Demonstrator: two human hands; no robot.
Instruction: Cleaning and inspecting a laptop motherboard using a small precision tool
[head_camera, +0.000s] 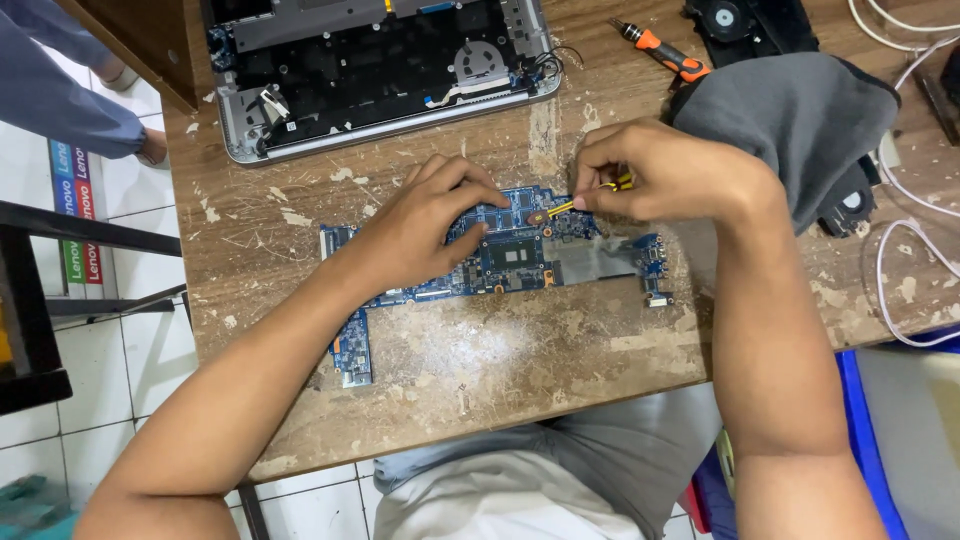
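Left hand: my left hand (430, 235) lies flat, fingers spread, pressing on the blue circuit board (500, 255).
Right hand: my right hand (655, 175) pinches a thin yellow tool (585, 197), its tip on the board.
Around: opened laptop base (380, 70), orange screwdriver (665, 55), grey cloth (790, 125), white cables (900, 260).
Surface: scarred wooden worktop (480, 360); white tiled floor.
Hidden: my left palm covers part of the board.

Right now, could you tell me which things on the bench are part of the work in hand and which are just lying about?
In use: blue circuit board, held by the left hand; small yellow tool, in the right hand.

Lying about: opened laptop base, orange screwdriver, grey cloth, white cables.
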